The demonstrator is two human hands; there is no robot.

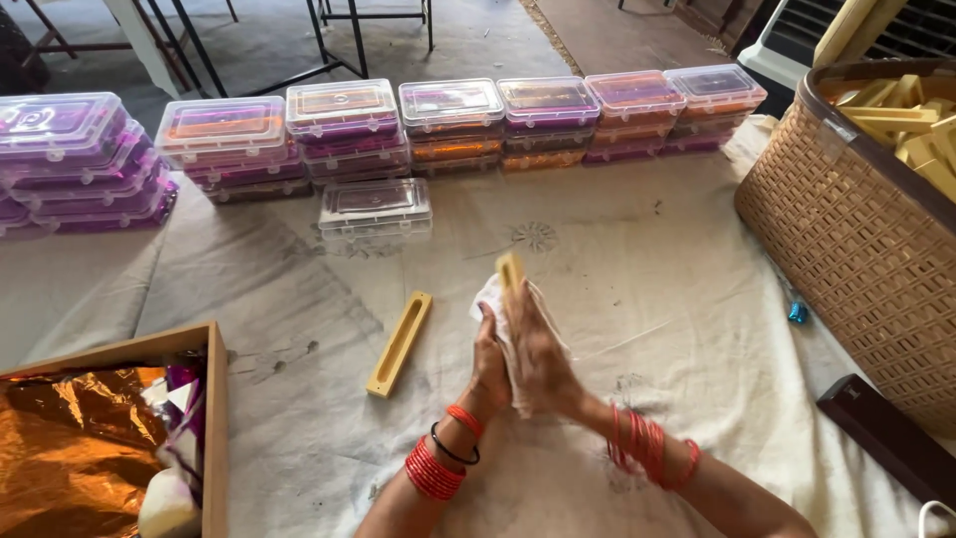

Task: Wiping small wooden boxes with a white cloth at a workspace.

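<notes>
Both our hands meet over the cloth-covered floor (637, 259): the left hand (490, 369) and right hand (538, 359) close around a white rag (490, 295) wrapped on a yellow wooden stick (510, 269), whose tip pokes out above. Rubbing along its length, we judge, wants firm, even pressure. A second yellow holder (399, 343) lies just left.

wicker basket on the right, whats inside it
The wicker basket holds a pile of pale yellow wooden pieces, seen only at the top. Its woven wall hides whatever lies lower down.
</notes>
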